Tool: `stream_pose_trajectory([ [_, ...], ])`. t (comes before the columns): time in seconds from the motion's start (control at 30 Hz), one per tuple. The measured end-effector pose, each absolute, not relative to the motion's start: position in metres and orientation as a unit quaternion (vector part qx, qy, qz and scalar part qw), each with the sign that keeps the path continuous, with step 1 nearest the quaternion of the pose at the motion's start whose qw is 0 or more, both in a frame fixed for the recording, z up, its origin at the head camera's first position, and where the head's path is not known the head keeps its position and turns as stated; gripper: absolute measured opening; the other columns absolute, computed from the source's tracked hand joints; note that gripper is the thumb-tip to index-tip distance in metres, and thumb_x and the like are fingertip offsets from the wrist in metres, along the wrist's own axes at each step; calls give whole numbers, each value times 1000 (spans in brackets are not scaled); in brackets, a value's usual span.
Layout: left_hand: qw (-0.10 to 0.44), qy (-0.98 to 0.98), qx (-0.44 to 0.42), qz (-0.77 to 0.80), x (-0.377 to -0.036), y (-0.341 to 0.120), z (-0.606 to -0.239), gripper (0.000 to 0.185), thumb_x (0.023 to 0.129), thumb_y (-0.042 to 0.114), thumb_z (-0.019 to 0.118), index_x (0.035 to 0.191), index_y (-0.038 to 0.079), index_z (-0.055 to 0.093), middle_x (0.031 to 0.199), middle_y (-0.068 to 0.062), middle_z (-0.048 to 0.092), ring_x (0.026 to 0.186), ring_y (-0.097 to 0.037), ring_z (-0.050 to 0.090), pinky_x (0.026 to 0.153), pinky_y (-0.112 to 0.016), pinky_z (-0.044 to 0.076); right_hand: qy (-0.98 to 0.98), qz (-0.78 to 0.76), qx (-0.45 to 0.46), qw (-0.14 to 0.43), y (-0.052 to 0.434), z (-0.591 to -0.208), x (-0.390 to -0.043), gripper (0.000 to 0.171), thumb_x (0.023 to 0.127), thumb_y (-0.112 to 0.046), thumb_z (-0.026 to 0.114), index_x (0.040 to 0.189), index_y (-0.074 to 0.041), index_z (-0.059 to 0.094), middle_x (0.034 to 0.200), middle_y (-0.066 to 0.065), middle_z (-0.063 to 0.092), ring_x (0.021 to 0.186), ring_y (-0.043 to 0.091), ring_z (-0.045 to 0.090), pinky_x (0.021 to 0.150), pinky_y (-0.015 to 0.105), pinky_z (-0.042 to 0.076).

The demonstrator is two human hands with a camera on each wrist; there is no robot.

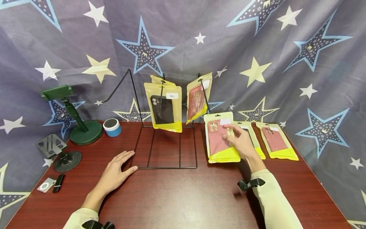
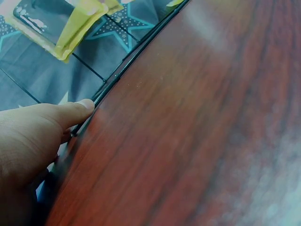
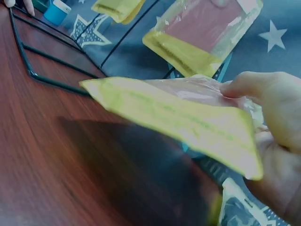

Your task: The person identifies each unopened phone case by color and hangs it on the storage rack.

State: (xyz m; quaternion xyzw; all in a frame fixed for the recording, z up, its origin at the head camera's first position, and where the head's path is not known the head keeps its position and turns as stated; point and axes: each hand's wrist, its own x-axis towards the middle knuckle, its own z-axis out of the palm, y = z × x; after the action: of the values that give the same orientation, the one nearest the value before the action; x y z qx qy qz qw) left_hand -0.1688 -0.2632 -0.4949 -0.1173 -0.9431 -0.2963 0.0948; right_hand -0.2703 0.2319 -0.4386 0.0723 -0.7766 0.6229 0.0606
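My right hand (image 1: 241,141) pinches the right side of a clear-and-yellow pouch with a pink phone case (image 1: 218,140) inside. In the right wrist view the pouch's yellow bottom (image 3: 178,122) is raised over the table, with a dark shadow beneath. At the front left corner of a black wire display rack (image 1: 168,168), my left hand (image 1: 115,170) rests with fingers extended, its thumb touching the wire in the left wrist view. From the rack's hooks hang a pouch with a black phone case (image 1: 163,109), another pouch behind it, and a pouch with a pink case (image 1: 197,100).
Right of the held pouch lie a partly hidden pouch (image 1: 258,149) and one with a pink case (image 1: 275,140). To the left stand a green phone stand (image 1: 85,132), a dark stand (image 1: 67,160) and a blue-and-white round container (image 1: 112,128). Small items include a black stick-like object (image 1: 58,183).
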Motion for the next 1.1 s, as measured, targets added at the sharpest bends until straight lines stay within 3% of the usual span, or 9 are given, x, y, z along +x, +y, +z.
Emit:
stream_pose_trajectory([
  [0.17,98,-942,-118,-297,-169,-263,-495,64,93,34,78,146,5,57,152,-20,55,147,-44,42,114,-69,33,-785,599,101,121,233,-431,-259,41,88,-6,81,127,-1,70,104,-20,68,63,3,39,54,16,36],
  [0.3,104,-942,-119,-297,-169,-264,-496,64,93,34,78,146,6,58,151,-20,55,146,-45,42,113,-69,33,-770,609,135,136,235,-421,-248,38,90,-1,78,127,2,69,108,-19,70,70,1,51,58,14,45],
  [0.47,108,-941,-122,-297,-169,-264,-497,63,92,33,78,146,5,58,151,-20,56,145,-45,43,113,-68,34,-748,625,161,152,235,-406,-234,36,90,2,77,125,-1,72,120,-8,74,95,2,65,68,16,58],
  [0.6,108,-941,-123,-296,-170,-264,-498,63,92,33,78,145,5,58,150,-20,56,145,-45,43,113,-68,34,-726,640,187,170,235,-395,-223,37,88,8,75,125,3,71,123,-4,73,80,2,66,62,16,57],
  [0.73,102,-941,-122,-299,-170,-264,-498,63,93,34,78,146,6,57,151,-20,55,146,-44,42,113,-69,33,-734,615,197,210,235,-386,-209,39,85,12,76,123,5,70,119,-9,71,59,-3,54,52,12,47],
  [1.1,107,-940,-124,-299,-170,-264,-498,63,93,33,78,145,5,58,151,-21,55,146,-45,42,112,-69,33,-647,667,286,236,232,-370,-176,46,77,27,71,118,7,70,105,-1,74,58,3,65,43,17,44],
])
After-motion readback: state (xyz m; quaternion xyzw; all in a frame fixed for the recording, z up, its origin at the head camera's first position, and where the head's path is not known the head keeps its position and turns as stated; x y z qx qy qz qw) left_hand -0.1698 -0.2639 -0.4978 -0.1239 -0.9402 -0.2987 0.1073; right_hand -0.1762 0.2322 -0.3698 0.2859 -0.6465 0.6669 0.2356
